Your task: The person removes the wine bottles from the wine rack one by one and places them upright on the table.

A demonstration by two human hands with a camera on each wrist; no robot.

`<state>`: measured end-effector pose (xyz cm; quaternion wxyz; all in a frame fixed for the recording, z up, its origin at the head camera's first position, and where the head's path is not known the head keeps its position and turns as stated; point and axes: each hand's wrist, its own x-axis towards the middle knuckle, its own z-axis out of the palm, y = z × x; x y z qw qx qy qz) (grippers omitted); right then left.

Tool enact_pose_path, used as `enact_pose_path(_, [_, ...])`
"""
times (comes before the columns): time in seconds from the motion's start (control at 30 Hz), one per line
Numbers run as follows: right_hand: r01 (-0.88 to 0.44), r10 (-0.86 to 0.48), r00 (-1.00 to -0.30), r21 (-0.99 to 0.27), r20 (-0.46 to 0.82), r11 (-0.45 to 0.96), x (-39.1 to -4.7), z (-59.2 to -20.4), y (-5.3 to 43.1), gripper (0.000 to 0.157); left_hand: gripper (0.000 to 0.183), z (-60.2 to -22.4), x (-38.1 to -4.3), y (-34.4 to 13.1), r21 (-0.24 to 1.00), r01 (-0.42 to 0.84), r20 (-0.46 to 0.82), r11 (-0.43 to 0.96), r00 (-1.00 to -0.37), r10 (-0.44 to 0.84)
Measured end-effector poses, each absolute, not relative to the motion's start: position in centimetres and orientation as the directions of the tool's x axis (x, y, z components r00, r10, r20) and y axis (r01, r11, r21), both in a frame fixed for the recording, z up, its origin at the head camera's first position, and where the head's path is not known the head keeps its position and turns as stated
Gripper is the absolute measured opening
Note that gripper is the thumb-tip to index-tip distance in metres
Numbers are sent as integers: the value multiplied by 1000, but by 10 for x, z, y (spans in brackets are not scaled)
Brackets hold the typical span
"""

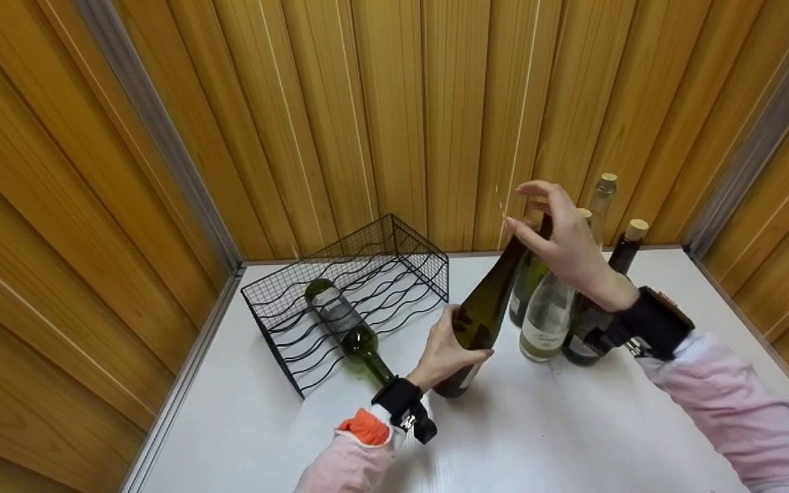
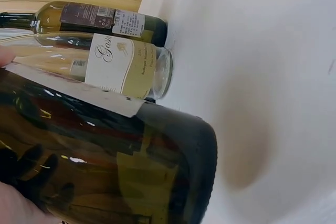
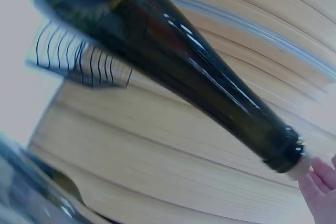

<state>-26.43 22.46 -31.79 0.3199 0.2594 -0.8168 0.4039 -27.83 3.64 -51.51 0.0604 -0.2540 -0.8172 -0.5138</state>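
My left hand [image 1: 441, 350] grips a dark green wine bottle [image 1: 490, 294] around its lower body. The bottle leans, its neck up to the right, and its base hangs over the table with a shadow beside it in the left wrist view. At the neck's top is my right hand [image 1: 571, 250], thumb and forefinger spread apart. In the right wrist view its fingertips [image 3: 318, 174] are right at the cork [image 3: 300, 167]. Left of the hands, a black wire wine rack [image 1: 285, 342] holds a green bottle [image 1: 340, 315] lying on its wavy bars, neck toward me.
Several corked bottles stand close together at the right, among them a clear bottle [image 1: 544, 329] with a pale label and a dark bottle [image 1: 583, 335]. The white table [image 1: 518, 438] ends at wood-panelled walls [image 1: 394, 103] behind and on both sides.
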Motion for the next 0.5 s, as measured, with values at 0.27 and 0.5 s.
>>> enact_pose_path(0.27, [-444, -43, -888, -831, 457, 335, -262, -331, 220, 52, 73, -516, -273, 43, 867, 414, 336, 279, -897, 288])
enact_pose_path(0.5, [-262, -60, -965, -912, 257, 315, -246, -326, 202, 59, 71, -516, -265, 48, 916, 333, 277, 225, -928, 247])
